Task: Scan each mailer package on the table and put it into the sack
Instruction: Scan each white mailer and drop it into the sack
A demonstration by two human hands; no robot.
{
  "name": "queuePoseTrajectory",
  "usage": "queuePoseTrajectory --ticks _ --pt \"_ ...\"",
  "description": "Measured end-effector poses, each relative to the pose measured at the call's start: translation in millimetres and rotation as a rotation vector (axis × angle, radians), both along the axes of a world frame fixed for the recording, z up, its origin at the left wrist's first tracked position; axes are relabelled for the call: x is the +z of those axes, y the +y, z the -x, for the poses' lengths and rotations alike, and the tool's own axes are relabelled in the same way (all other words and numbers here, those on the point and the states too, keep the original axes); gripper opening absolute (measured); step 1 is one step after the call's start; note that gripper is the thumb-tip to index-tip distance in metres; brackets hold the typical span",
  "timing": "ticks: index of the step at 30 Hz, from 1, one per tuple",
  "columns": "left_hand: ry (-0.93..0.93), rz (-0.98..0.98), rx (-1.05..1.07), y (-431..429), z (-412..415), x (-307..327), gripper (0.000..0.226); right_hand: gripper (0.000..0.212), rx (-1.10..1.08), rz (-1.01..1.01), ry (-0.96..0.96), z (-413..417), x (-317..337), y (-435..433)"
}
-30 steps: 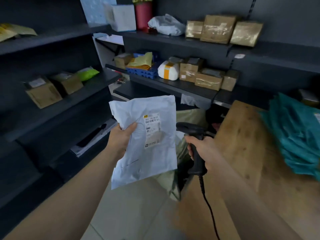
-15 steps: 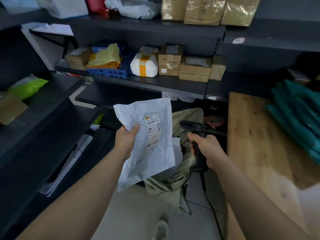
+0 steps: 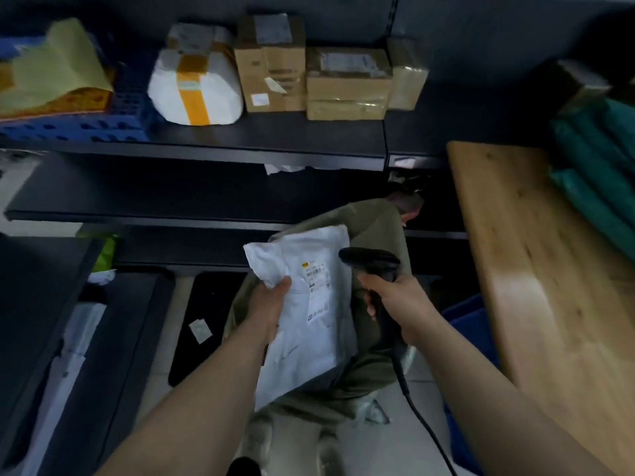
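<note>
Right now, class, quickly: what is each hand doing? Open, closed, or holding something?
The left hand is closed, gripping the mailer.
The right hand is closed round the scanner.

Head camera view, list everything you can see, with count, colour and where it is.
sack: one, olive, low centre
mailer: one, white, held over the sack
scanner: one, black, corded, beside the mailer
table: one, light wood, right
teal mailers: a stack, count unclear, on the table
shelves: several, dark, back and left
boxes: several, brown, on the upper shelf
parcel: one, white with yellow tape, left of the boxes
crate: one, blue, far left
hands: two; left hand grips the mailer, right hand grips the scanner
</note>
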State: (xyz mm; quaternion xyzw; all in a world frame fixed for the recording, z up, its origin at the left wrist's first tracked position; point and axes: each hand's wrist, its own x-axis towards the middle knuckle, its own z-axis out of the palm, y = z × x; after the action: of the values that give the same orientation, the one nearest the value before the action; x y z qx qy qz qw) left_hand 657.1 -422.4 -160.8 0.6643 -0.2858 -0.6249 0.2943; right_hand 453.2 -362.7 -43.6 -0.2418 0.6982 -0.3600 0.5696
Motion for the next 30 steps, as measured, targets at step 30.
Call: queuePoseTrajectory --ticks 30 --pt "-0.352 0.205 -0.915 -6.7 -5.0 35.7 0.033 0.037 -0.112 -0.088 0.353 -45.0 25.1 43.3"
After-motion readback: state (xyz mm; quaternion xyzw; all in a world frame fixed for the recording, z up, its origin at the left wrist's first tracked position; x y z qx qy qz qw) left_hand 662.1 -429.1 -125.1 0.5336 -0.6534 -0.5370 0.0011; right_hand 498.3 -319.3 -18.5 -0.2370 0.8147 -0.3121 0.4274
